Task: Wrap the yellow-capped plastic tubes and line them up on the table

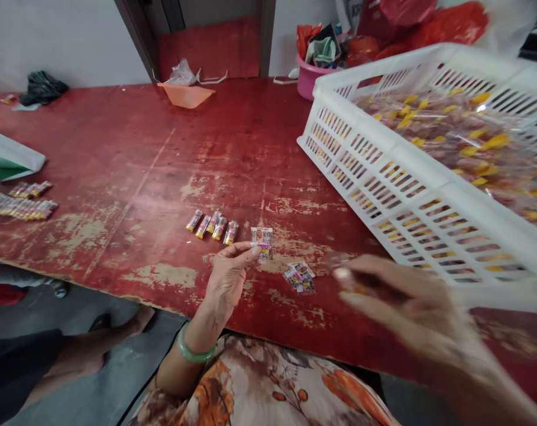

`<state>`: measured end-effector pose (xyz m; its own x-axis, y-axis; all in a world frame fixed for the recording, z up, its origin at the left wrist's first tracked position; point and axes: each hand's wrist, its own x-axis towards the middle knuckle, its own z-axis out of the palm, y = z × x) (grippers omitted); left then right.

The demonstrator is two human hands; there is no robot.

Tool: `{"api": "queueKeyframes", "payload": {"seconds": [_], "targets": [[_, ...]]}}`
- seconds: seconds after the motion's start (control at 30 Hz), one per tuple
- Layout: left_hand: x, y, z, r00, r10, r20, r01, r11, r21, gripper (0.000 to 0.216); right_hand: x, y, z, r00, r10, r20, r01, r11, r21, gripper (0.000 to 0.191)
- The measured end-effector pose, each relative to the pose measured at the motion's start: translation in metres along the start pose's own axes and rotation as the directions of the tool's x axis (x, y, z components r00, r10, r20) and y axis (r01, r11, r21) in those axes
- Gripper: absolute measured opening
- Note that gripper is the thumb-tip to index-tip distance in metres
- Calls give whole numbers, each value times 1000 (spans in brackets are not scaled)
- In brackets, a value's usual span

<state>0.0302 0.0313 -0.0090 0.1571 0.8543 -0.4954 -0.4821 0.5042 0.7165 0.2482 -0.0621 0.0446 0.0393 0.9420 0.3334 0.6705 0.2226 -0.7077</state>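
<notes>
My left hand (pixel 227 273) is raised over the near edge of the worn red table (pixel 130 160), its fingers pinched on a small printed card (pixel 262 242). Just left of the card lies a row of several small wrapped candies (pixel 212 225). A little pile of more printed cards (pixel 300 277) rests on the table between my hands. My right hand (pixel 397 299) is blurred by motion near the pile, fingers curled around what looks like a small wrapped candy. It is right beside the white slotted basket (pixel 410 195), which is full of wrapped candies.
Rows of finished candy packs (pixel 22 204) lie at the left edge beside a white-green bag (pixel 6 160). At the back are an orange tray (pixel 186 94), a black bag (pixel 42 87), and a pink tub (pixel 310 74) with red bags. Another person's foot (pixel 139 319) shows below the table.
</notes>
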Motion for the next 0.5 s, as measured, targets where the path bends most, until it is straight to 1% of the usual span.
{"api": "queueKeyframes", "payload": {"seconds": [0.07,0.1,0.17,0.23,0.3,0.4,0.5], "targets": [[-4,0,0,999,35,-13,-35,999,-3,28,0,-3,21,994,-9,107,0,997,83,16],[-6,0,-1,999,45,-12,-45,999,-5,28,0,-3,32,991,-11,132,-5,992,125,14],[-9,-1,-4,998,64,-6,-64,998,-14,27,0,-3,52,991,-5,132,-19,983,182,13],[-10,-3,-6,997,75,-11,-76,996,-39,27,-1,-2,64,989,-6,149,-25,978,208,13],[-11,-4,-6,997,71,-41,-75,993,-96,28,-2,-1,71,988,-41,152,4,972,234,13],[-11,-8,-1,996,18,-82,-34,980,-197,34,-4,-1,76,985,-134,108,104,963,250,15],[-11,-12,5,995,-50,-89,29,974,-227,36,-7,0,80,981,-191,40,181,967,180,22]]}}
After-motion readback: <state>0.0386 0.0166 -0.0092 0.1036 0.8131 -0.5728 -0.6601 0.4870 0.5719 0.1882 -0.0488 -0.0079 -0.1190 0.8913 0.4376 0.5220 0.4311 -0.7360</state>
